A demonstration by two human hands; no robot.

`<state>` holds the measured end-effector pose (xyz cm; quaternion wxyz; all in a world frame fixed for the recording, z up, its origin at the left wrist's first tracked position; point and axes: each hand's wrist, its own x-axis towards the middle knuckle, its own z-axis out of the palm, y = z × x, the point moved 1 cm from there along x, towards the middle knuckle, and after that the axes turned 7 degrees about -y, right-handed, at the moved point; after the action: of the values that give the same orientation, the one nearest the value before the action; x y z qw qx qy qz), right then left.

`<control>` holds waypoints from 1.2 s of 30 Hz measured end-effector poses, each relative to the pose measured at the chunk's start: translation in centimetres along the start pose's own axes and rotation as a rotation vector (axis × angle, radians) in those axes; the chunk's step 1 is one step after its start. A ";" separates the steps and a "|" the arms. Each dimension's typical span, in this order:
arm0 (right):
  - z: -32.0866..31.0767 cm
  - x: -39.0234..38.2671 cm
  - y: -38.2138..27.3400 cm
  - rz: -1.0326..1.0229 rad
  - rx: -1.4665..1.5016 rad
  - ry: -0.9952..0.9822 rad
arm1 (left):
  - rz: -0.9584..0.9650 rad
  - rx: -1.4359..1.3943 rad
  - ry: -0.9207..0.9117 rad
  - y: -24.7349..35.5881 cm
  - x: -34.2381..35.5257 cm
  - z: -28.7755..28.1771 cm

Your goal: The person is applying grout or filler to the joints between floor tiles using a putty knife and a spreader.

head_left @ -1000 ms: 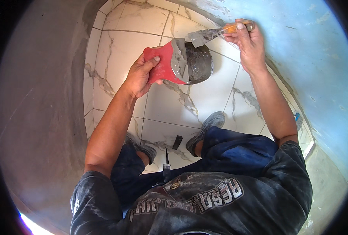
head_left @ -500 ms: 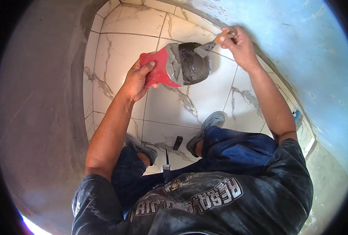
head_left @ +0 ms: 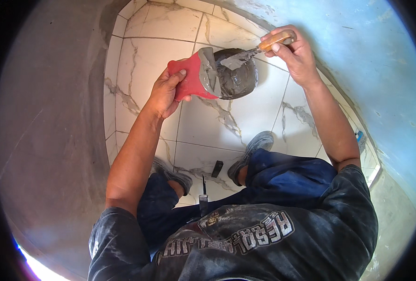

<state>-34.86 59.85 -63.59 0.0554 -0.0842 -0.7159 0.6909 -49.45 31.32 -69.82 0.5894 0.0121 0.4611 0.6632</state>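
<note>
So the only container here is a dark round bowl [head_left: 255, 80], its inside coated and partly filled with wet grey paste [head_left: 236, 83]. Can't tell whether it's sitting right on the floor.

Biggest stuff around it: a dull grey wall [head_left: 48, 117] well off to the bowl's left, a pale blue wall [head_left: 362, 65] to its right, and white marbled floor tiles [head_left: 205, 124] below and all around. Two grimy grey shoes [head_left: 257, 144] are planted on the near side of the bowl.

What's in the way: a red spreader [head_left: 188, 78], its edge loaded with paste, blocks the bowl's left side. The left hand [head_left: 167, 89] has it pinched, thumb on top. A putty knife [head_left: 275, 42] reaches in from the bowl's upper right, smeared blade over the opening, wooden handle gripped in the right hand [head_left: 296, 56].

Smallest: a black block [head_left: 217, 169] lies on the near side of the bowl, between the shoes.
</note>
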 end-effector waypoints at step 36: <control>-3.0 -6.4 0.6 0.739 0.383 -0.011 | 0.303 -0.213 0.113 2.0 -0.1 3.1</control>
<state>-28.01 61.52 -63.85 -0.1853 -0.3201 -0.4962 0.7855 -49.20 33.32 -66.72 0.4539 -0.0181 0.4136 0.7891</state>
